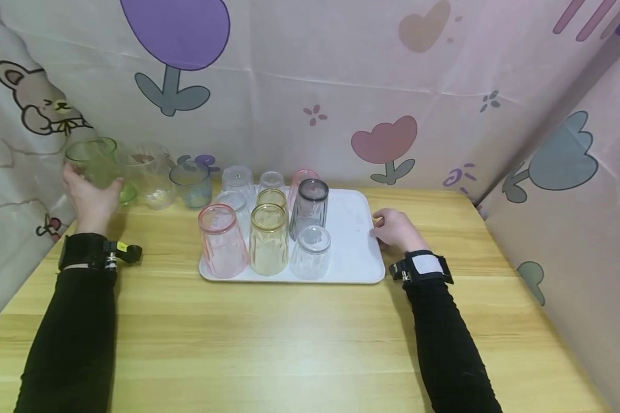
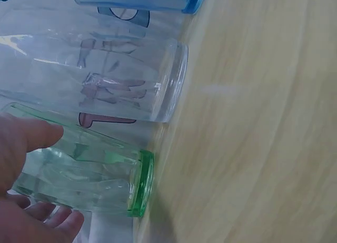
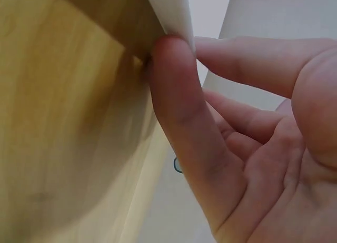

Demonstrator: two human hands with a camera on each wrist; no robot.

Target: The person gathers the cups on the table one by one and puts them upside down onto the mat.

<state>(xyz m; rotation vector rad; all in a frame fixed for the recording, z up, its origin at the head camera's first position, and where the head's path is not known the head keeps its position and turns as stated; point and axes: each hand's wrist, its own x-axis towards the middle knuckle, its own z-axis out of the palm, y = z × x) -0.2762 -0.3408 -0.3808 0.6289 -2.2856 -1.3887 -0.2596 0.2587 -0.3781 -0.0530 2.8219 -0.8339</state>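
Green cup (image 1: 97, 162) stands upright at the far left corner of the table (image 1: 299, 338), first in a row along the far edge with a clear cup (image 1: 152, 175) just beside it and a blue cup (image 1: 191, 183) next along. Left hand (image 1: 90, 198) is curled round the green cup, thumb on the near wall and fingers wrapped behind, as the left wrist view confirms. Judged as light, rigid, thin-walled and smooth, the cup is likely slippery and could crack if knocked against its neighbour; the best hold appears to be round the mid-wall, clear of the rim. Right hand (image 1: 396, 229) rests at the right edge of the white tray (image 1: 356, 252), fingers loosely extended, one fingertip pressed against the tray's rim in the right wrist view; it holds nothing. Tray sits mid-table and carries upturned cups in pink, amber, grey and clear, grouped on its left half.
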